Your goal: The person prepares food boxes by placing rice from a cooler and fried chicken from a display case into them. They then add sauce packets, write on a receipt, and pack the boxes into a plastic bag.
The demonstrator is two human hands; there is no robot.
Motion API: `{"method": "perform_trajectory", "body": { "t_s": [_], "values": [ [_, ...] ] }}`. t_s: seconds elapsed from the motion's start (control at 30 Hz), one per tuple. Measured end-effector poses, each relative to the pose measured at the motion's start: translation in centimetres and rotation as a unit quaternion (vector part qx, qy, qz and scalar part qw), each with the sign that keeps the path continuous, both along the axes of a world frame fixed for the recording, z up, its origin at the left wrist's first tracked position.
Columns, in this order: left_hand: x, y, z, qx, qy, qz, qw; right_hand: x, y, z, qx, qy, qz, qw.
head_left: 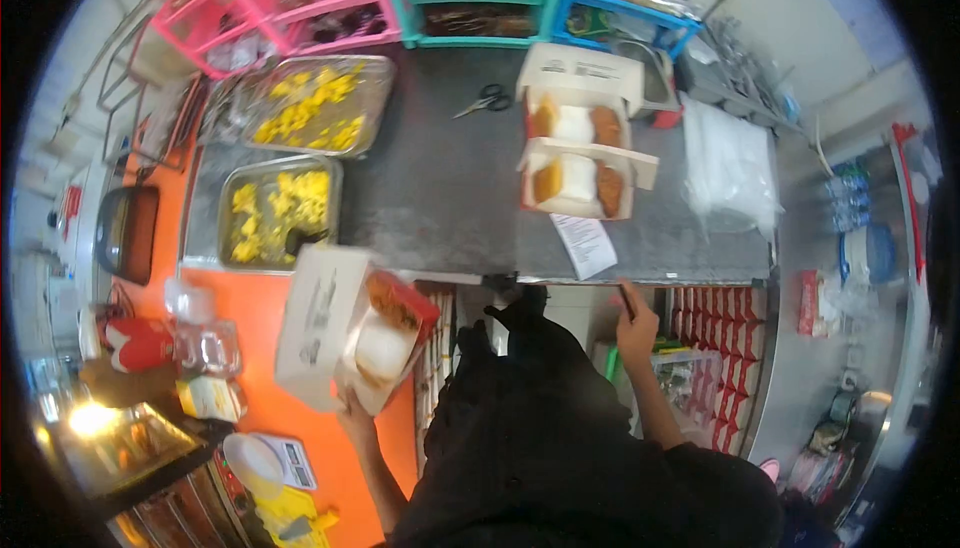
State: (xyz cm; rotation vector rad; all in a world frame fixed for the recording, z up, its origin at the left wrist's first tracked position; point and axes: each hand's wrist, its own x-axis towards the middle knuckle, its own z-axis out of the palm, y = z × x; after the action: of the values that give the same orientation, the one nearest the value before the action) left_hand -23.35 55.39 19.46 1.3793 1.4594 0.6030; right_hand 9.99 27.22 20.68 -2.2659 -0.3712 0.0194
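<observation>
My left hand [357, 422] grips the lower edge of an open cardboard meal box [318, 333], tilted above the orange counter. Inside it are a white wrapped portion [385, 350] and a piece of fried chicken [393, 303]. Closed around a thin dark stick-like object [628, 300], my right hand [637, 333] is at the front edge of the grey table. Two more open meal boxes [580, 78] stand there, each with similar white portions and browned pieces. A printed paper slip [586, 246] lies in front of them, partly under the nearer box.
Two metal trays [376, 138] of yellow pieces stand at the left, with scissors [488, 101] between them and the boxes. Pink, teal [470, 40] and blue racks line the back. White plastic bags [728, 163] lie at the right. A kitchen scale [294, 460] sits on the orange counter [255, 323].
</observation>
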Motion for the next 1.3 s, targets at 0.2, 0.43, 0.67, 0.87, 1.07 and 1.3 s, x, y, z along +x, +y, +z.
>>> {"method": "perform_trajectory", "body": {
  "t_s": [0.2, 0.43, 0.67, 0.87, 1.07, 1.3],
  "values": [
    [17.4, 8.8, -5.2, 0.044, 0.025, -0.189, 0.981, 5.1, -6.2, 0.1, 0.117, 0.192, -0.146, 0.963],
    [28.1, 7.1, -1.3, 0.425, 0.083, -0.075, 0.898, 7.7, -8.4, -0.5, 0.213, 0.344, -0.079, 0.911],
    [34.5, -9.3, -2.6, 0.379, 0.030, -0.491, 0.784, 5.8, -2.1, -2.0, 0.262, 0.158, -0.073, 0.949],
    [34.8, -8.4, -3.2, 0.378, 0.118, -0.471, 0.788, 3.4, 4.6, -1.0, 0.405, 0.215, -0.179, 0.871],
    [34.0, -6.3, -2.3, 0.337, 0.084, -0.539, 0.768, 5.5, 11.1, -6.7, 0.249, 0.043, -0.109, 0.961],
    [33.9, -5.1, -1.5, 0.333, 0.106, -0.570, 0.743, 6.6, 12.3, -9.3, 0.227, 0.018, -0.120, 0.966]
  ]
}}
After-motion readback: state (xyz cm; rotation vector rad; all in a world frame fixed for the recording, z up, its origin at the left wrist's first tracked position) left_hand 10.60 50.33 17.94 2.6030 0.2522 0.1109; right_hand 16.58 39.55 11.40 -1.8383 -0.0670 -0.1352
